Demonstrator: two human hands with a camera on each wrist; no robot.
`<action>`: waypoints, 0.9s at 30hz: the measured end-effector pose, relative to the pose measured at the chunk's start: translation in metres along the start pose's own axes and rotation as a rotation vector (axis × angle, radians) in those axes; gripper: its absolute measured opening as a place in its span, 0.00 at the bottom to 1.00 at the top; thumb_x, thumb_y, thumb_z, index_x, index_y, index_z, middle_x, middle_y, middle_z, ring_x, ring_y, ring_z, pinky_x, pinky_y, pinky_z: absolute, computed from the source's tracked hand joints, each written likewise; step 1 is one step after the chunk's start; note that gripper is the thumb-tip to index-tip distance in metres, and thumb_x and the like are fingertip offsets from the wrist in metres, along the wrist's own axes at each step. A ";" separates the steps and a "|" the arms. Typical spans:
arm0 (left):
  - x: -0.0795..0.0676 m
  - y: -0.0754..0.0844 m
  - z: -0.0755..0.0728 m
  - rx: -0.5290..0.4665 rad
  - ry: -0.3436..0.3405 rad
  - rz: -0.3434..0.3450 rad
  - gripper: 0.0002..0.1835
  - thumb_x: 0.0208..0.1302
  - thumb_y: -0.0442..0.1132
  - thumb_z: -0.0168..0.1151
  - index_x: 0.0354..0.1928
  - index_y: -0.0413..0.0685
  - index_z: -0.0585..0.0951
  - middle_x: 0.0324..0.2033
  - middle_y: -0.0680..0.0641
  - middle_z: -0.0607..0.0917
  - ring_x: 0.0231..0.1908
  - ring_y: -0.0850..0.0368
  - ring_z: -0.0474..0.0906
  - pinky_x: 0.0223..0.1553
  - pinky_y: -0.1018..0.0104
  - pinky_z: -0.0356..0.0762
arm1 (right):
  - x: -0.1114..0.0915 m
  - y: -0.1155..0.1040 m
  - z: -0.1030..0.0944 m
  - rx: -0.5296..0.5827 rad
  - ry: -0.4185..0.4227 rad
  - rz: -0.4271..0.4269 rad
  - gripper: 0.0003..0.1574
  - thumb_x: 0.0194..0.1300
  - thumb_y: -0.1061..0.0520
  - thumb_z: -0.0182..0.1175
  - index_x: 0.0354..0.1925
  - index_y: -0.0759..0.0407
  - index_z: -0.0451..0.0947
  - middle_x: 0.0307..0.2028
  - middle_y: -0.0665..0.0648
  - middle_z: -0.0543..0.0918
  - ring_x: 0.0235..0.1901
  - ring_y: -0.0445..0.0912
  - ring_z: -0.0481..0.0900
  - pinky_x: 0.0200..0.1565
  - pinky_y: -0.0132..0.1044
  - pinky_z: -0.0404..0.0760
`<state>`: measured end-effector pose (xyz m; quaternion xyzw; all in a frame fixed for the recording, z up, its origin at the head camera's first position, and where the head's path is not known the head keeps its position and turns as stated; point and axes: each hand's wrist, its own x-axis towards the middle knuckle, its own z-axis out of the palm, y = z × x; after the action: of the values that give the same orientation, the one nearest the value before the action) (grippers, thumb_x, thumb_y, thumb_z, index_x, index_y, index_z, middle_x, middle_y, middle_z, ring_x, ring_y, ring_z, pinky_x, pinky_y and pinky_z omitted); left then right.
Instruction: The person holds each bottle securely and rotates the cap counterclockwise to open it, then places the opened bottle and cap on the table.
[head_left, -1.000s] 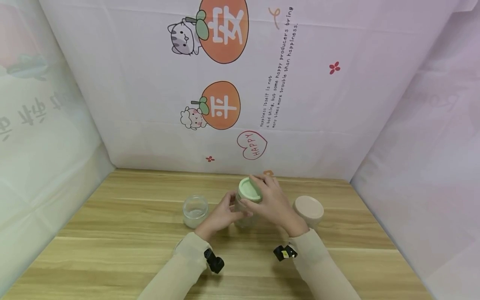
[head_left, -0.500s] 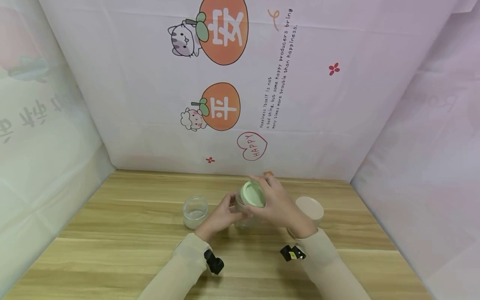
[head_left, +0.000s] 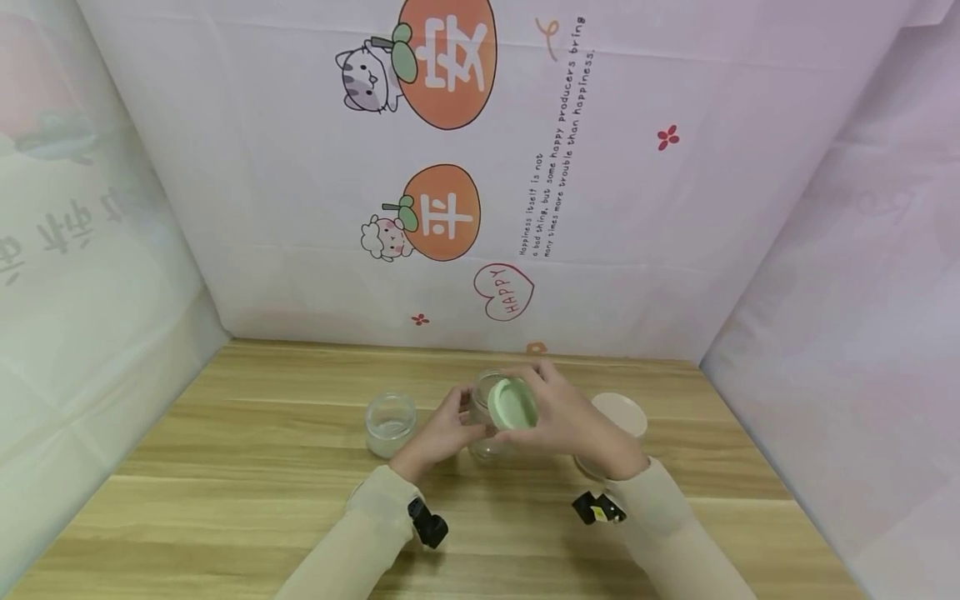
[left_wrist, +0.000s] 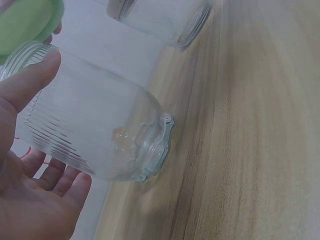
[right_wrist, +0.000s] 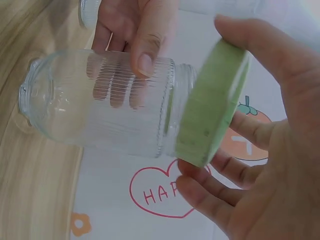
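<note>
In the head view, my left hand [head_left: 446, 429] grips a clear glass jar [head_left: 489, 451] around its side. The left wrist view shows the ribbed jar [left_wrist: 95, 115] upright on the table, with the thumb near its threaded neck. My right hand [head_left: 566, 421] holds a light green lid [head_left: 513, 404] by its rim, fingers on one side and thumb on the other. This lid [right_wrist: 212, 105] is off the neck and tilted, close beside the jar's mouth in the right wrist view. Whether it still touches the rim I cannot tell.
A small lidless glass jar [head_left: 392, 427] stands to the left on the wooden table [head_left: 480, 550]. To the right, partly behind the right wrist, is a jar with a beige lid [head_left: 619, 414]. A printed white cloth [head_left: 615, 283] hangs behind; cloth also flanks both sides.
The green lid has come off the jar's mouth, moving right and down and tilting with my right hand. The jar's rim now shows. My left hand has stayed in place.
</note>
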<state>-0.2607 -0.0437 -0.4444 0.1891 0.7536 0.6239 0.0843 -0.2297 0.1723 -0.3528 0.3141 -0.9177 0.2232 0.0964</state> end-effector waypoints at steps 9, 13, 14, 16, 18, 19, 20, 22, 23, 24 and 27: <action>-0.002 0.005 0.001 -0.008 0.006 -0.029 0.44 0.62 0.45 0.73 0.73 0.41 0.58 0.68 0.37 0.65 0.69 0.39 0.60 0.68 0.42 0.60 | -0.011 0.000 -0.001 0.107 -0.065 0.026 0.57 0.45 0.40 0.81 0.66 0.53 0.64 0.57 0.58 0.68 0.46 0.49 0.74 0.40 0.40 0.80; -0.004 0.006 0.001 -0.005 0.010 -0.040 0.45 0.61 0.45 0.73 0.73 0.42 0.58 0.68 0.37 0.64 0.68 0.36 0.61 0.67 0.41 0.62 | -0.015 0.001 -0.001 0.133 -0.089 0.030 0.56 0.47 0.38 0.80 0.67 0.47 0.63 0.54 0.57 0.67 0.43 0.49 0.73 0.39 0.39 0.79; -0.004 0.007 0.002 -0.003 0.011 -0.043 0.45 0.61 0.45 0.74 0.74 0.42 0.58 0.69 0.38 0.64 0.68 0.36 0.62 0.67 0.41 0.62 | -0.016 0.001 -0.001 0.139 -0.096 0.031 0.55 0.47 0.36 0.79 0.67 0.46 0.63 0.53 0.57 0.67 0.43 0.50 0.73 0.38 0.39 0.79; -0.004 0.007 0.002 0.001 0.010 -0.047 0.46 0.61 0.47 0.74 0.74 0.43 0.58 0.69 0.38 0.64 0.68 0.36 0.62 0.67 0.41 0.63 | -0.018 0.002 -0.002 0.151 -0.110 0.035 0.53 0.49 0.33 0.77 0.66 0.43 0.64 0.51 0.56 0.67 0.41 0.50 0.73 0.38 0.39 0.79; -0.004 0.006 0.002 0.006 0.010 -0.047 0.46 0.61 0.48 0.74 0.74 0.43 0.58 0.69 0.39 0.64 0.69 0.37 0.62 0.67 0.42 0.63 | -0.021 0.002 -0.003 0.167 -0.121 0.038 0.51 0.49 0.30 0.75 0.65 0.42 0.65 0.49 0.55 0.67 0.41 0.50 0.73 0.38 0.39 0.79; -0.004 0.006 0.002 0.009 0.011 -0.044 0.47 0.60 0.48 0.74 0.74 0.43 0.58 0.69 0.39 0.65 0.69 0.38 0.62 0.67 0.42 0.62 | -0.022 0.003 -0.003 0.173 -0.125 0.036 0.51 0.49 0.29 0.74 0.64 0.42 0.65 0.49 0.54 0.67 0.42 0.49 0.73 0.38 0.40 0.79; -0.003 0.006 0.002 0.010 0.011 -0.040 0.47 0.60 0.48 0.74 0.74 0.42 0.58 0.68 0.38 0.65 0.69 0.38 0.62 0.67 0.42 0.62 | -0.023 0.004 -0.003 0.179 -0.127 0.034 0.50 0.49 0.28 0.73 0.64 0.43 0.65 0.49 0.54 0.67 0.42 0.48 0.73 0.39 0.40 0.79; -0.003 0.006 0.002 0.011 0.011 -0.035 0.47 0.60 0.48 0.74 0.73 0.41 0.58 0.68 0.38 0.65 0.69 0.38 0.62 0.67 0.41 0.62 | -0.025 0.006 -0.002 0.190 -0.129 0.026 0.50 0.50 0.28 0.73 0.62 0.45 0.65 0.49 0.52 0.68 0.44 0.46 0.72 0.42 0.40 0.79; -0.003 0.005 0.002 0.011 0.012 -0.033 0.47 0.60 0.48 0.74 0.73 0.41 0.58 0.68 0.38 0.66 0.69 0.38 0.62 0.67 0.41 0.61 | -0.025 0.007 -0.001 0.199 -0.130 0.022 0.50 0.50 0.29 0.74 0.62 0.46 0.65 0.49 0.52 0.68 0.45 0.46 0.72 0.43 0.40 0.80; -0.003 0.006 0.002 0.009 0.012 -0.033 0.47 0.60 0.48 0.75 0.73 0.41 0.58 0.67 0.38 0.66 0.69 0.37 0.62 0.68 0.41 0.61 | -0.026 0.007 -0.001 0.209 -0.131 0.016 0.50 0.49 0.31 0.75 0.62 0.49 0.65 0.49 0.52 0.68 0.46 0.45 0.72 0.45 0.40 0.80; -0.004 0.006 0.002 0.003 0.012 -0.036 0.47 0.60 0.48 0.75 0.73 0.41 0.58 0.67 0.39 0.66 0.69 0.37 0.61 0.68 0.40 0.61 | -0.028 0.010 0.001 0.229 -0.134 -0.007 0.51 0.49 0.34 0.77 0.61 0.54 0.65 0.51 0.52 0.69 0.48 0.45 0.73 0.49 0.41 0.81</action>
<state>-0.2548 -0.0422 -0.4396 0.1719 0.7582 0.6224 0.0907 -0.2141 0.1931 -0.3659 0.3406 -0.8895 0.3045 -0.0007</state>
